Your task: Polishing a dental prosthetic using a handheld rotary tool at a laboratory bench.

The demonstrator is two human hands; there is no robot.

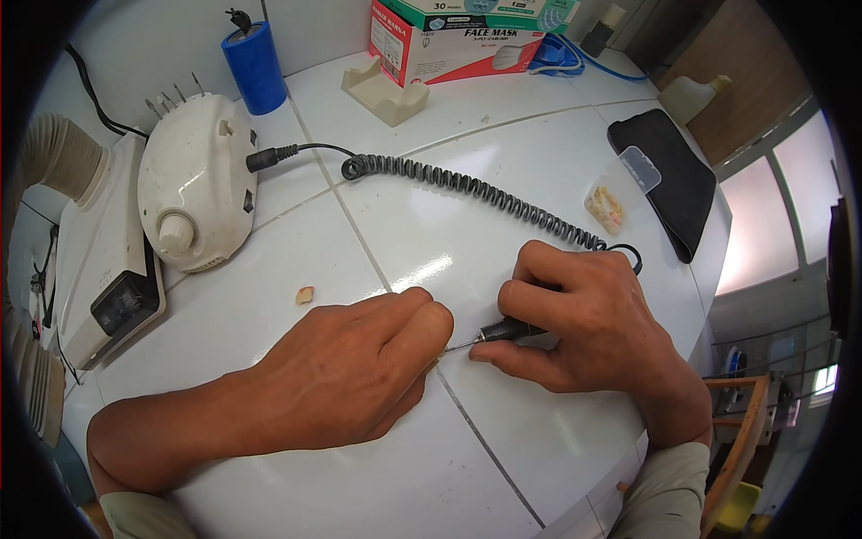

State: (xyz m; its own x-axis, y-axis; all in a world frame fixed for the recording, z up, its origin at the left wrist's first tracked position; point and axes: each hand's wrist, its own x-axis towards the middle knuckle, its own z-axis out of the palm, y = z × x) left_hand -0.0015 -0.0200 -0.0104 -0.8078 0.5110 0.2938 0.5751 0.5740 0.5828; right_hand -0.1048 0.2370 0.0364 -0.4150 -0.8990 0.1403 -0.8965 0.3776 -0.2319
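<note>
My right hand (pixel 593 323) grips a rotary handpiece (pixel 510 330), a black pen-like tool with a thin metal bit (pixel 462 345) pointing left. Close beside it my left hand (pixel 368 368) is closed, the fingers curled inward. The bit's end reaches the left fingertips; whatever they pinch is hidden behind the hand. A coiled black cord (pixel 476 187) runs from behind my right hand to a white control unit (pixel 197 171) with a round knob. On the white tiled table (pixel 359 485) lies a small pinkish-yellow piece (pixel 305 295), just beyond my left hand.
A clear plastic box (pixel 606 207) holding pinkish pieces stands by a black pouch (pixel 687 207) at right. Toward the back are a beige cradle (pixel 386 92), mask boxes (pixel 458 54) and a blue cylinder (pixel 254 70). A white machine (pixel 112 269) with a ribbed hose (pixel 67 157) occupies the left.
</note>
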